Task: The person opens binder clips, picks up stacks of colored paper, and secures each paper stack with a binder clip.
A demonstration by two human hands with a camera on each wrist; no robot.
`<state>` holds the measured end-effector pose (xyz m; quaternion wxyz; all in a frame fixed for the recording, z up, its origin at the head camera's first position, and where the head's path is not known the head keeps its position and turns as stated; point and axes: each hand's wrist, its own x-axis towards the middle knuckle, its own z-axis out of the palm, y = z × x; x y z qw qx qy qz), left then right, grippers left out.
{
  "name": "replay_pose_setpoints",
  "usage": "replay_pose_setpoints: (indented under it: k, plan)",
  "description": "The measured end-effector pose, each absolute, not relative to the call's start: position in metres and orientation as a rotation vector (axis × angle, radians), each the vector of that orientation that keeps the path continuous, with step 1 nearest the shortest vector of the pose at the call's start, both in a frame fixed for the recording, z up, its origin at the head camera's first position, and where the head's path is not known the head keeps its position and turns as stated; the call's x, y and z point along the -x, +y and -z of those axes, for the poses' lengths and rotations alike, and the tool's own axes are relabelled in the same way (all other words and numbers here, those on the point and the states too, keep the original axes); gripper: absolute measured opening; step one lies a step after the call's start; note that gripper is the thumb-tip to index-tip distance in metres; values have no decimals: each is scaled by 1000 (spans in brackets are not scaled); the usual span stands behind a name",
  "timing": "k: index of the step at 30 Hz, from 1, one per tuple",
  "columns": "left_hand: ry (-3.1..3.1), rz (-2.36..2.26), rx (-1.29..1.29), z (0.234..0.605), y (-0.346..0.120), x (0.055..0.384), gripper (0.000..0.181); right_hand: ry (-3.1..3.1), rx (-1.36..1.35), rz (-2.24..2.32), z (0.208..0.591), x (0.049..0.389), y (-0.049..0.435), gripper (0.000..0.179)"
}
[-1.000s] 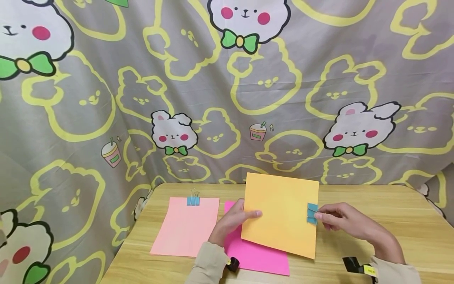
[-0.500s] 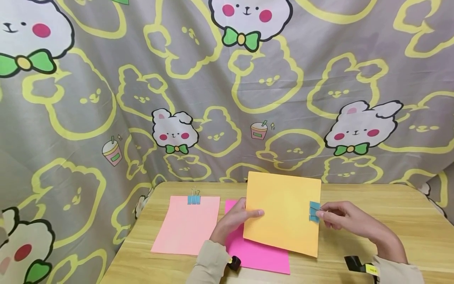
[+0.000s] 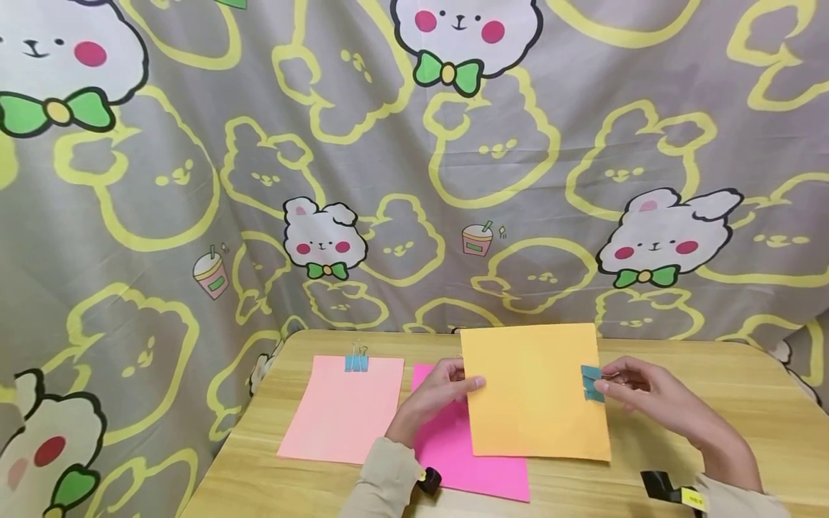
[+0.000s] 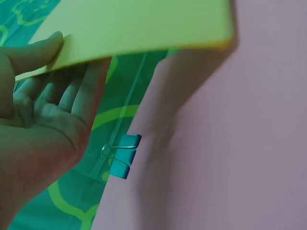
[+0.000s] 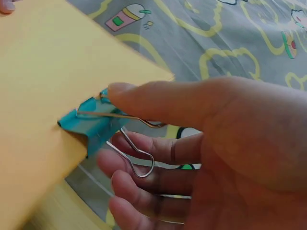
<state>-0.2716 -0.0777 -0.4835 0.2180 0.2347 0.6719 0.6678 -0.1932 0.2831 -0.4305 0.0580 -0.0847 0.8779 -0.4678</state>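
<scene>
My left hand (image 3: 432, 399) holds the left edge of an orange paper stack (image 3: 534, 403), its thumb on the front and its fingers behind. The stack is raised off the table and faces me. A blue binder clip (image 3: 591, 383) sits on the stack's right edge. My right hand (image 3: 667, 406) holds this clip. In the right wrist view the thumb lies over the clip (image 5: 100, 125) and one wire handle, with curled fingers near the other handle. Flat on the table, a magenta paper stack (image 3: 476, 471) is partly covered by the orange one.
To the left lies a pale pink paper stack (image 3: 343, 414), with another blue binder clip (image 3: 357, 363) on its top edge, wire handles raised. The wooden table (image 3: 732, 381) ends at a patterned curtain (image 3: 382, 165) at the back and left.
The orange stack has moved a little to the right and turned, so its lower edge lies nearly level. Both hands have moved with it, and the clip remains on its edge.
</scene>
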Motion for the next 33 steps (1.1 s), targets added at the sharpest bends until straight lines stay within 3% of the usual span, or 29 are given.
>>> replay_pose_setpoints:
  k: [7,15,20,25,33]
  plan:
    - [1755,-1960,-598,482,-70,268,37,2792,137,1529,432,191,294,47]
    - [1824,-1783,-685,489,-55,261,29,2732,-84,1954,428,194,301,33]
    - [1791,-1691,-803,496,-53,263,15,2892,-167,1748,431,198,307,46]
    - [1831,-1637,-714,498,-65,262,13,3041,-24,1382,436,212,311,59]
    - [2220,-1517,-674,494,-99,258,7,3013,297,1106,461,247,311,58]
